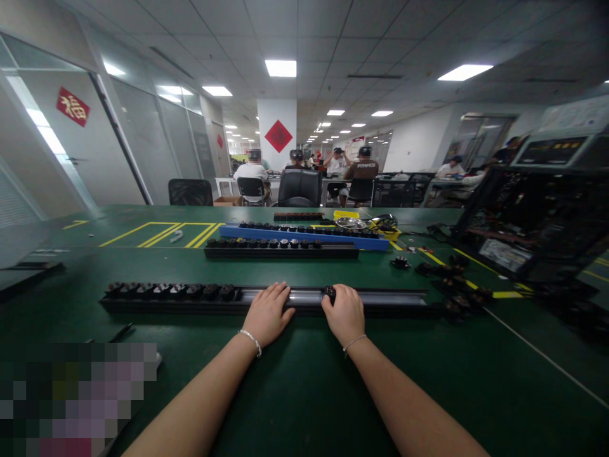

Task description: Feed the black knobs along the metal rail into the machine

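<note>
A long black track rail (390, 297) with a shiny inner strip lies across the green table in front of me. Several round black modules (178, 291), which look like track sockets, sit in a row on its left part. My left hand (269, 311) rests palm down over the rail's middle, fingers stretched out. Farther right along the rail, my right hand (345, 311) is closed around a single round black module (329, 292), its thumb on the near side. This module sits at the rail's channel; its underside is hidden.
Behind stand another black rail (285, 252) and a blue rail (304, 237), both bearing modules. Loose black modules (459, 285) lie at the right, near a dark equipment rack (537, 216). A blurred-out object (80, 400) occupies the near left. People sit at farther desks.
</note>
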Demonstrator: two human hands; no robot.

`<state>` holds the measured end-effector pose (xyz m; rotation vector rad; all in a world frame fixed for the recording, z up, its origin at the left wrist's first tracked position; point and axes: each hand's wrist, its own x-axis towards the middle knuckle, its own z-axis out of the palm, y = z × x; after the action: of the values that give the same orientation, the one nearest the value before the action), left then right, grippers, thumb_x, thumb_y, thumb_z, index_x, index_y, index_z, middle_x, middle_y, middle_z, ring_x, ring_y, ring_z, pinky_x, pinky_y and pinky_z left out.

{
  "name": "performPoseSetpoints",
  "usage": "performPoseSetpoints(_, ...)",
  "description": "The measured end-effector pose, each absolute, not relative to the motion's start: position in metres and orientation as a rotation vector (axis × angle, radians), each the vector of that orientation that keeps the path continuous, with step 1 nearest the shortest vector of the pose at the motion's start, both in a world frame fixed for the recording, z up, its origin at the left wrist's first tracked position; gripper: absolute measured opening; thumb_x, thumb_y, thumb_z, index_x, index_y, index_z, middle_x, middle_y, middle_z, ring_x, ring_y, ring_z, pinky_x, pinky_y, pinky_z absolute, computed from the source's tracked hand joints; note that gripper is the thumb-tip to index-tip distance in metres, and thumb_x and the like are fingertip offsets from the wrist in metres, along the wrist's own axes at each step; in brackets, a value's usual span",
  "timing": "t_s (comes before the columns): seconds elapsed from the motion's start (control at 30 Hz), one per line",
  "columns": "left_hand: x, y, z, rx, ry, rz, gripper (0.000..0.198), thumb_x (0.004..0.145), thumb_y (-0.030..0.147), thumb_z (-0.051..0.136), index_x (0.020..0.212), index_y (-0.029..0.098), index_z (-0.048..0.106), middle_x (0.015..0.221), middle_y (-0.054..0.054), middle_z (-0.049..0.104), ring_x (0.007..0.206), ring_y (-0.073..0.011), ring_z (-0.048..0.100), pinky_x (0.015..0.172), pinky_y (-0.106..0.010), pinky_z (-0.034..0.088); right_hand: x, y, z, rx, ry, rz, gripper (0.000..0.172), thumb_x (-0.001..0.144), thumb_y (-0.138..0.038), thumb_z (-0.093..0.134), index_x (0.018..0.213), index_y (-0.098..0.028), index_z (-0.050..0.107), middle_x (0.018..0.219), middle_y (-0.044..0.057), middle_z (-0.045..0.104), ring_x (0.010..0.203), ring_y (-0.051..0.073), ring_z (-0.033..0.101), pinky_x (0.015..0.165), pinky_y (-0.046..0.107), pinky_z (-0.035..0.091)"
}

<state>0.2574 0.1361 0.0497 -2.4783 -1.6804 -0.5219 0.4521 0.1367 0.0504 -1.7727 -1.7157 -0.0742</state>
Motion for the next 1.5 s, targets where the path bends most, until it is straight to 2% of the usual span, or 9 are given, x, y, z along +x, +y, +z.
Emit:
performPoseSetpoints(0.53, 0.257, 0.137, 0.048, -2.481, -1.673, -0.54, 0.048, 0.085, 0.041, 0.044, 0.129, 0.021, 0.045, 0.139, -0.006, 0.044, 0.129, -0.0227, 0.036, 0.105, -0.041, 0.031, 0.463, 0.137, 0.051, -1.803, -1.667, -0.118, 0.027, 0.078, -0.027, 0.045, 0.094, -0.013, 0.062, 0.099, 0.011, 0.063, 0.099, 0.022, 0.05, 0.089, 0.033, 0.035)
performPoseSetpoints(0.9, 0.257, 0.136, 0.049, -2.493, -1.679, -0.535, 0.047, 0.086, 0.04, 0.043, 0.129, 0.022, 0.045, 0.14, -0.006, 0.043, 0.13, -0.0228, 0.035, 0.105, -0.041, 0.03, 0.475, 0.139, 0.047, -1.763, -1.668, -0.11, 0.029, 0.076, -0.032, 0.05, 0.095, -0.016, 0.062, 0.101, 0.009, 0.063, 0.099, 0.021, 0.051, 0.089, 0.033, 0.036)
performPoseSetpoints(1.07, 0.258, 0.136, 0.049, -2.489, -1.672, -0.524, 0.047, 0.086, 0.041, 0.042, 0.129, 0.022, 0.045, 0.139, -0.006, 0.043, 0.129, -0.0232, 0.036, 0.104, -0.041, 0.032, 0.475, 0.139, 0.047, -1.785, -1.65, -0.112, 0.033, 0.077, -0.033, 0.049, 0.099, -0.014, 0.063, 0.105, 0.01, 0.063, 0.103, 0.022, 0.05, 0.091, 0.033, 0.035)
performPoseSetpoints(1.5, 0.256, 0.137, 0.046, -2.481, -1.675, -0.531, 0.048, 0.086, 0.041, 0.043, 0.129, 0.023, 0.045, 0.14, -0.005, 0.043, 0.129, -0.0231, 0.036, 0.104, -0.042, 0.032, 0.479, 0.14, 0.048, -1.784, -1.647, -0.133, 0.032, 0.076, -0.032, 0.049, 0.096, -0.012, 0.065, 0.102, 0.011, 0.064, 0.099, 0.022, 0.052, 0.089, 0.032, 0.036)
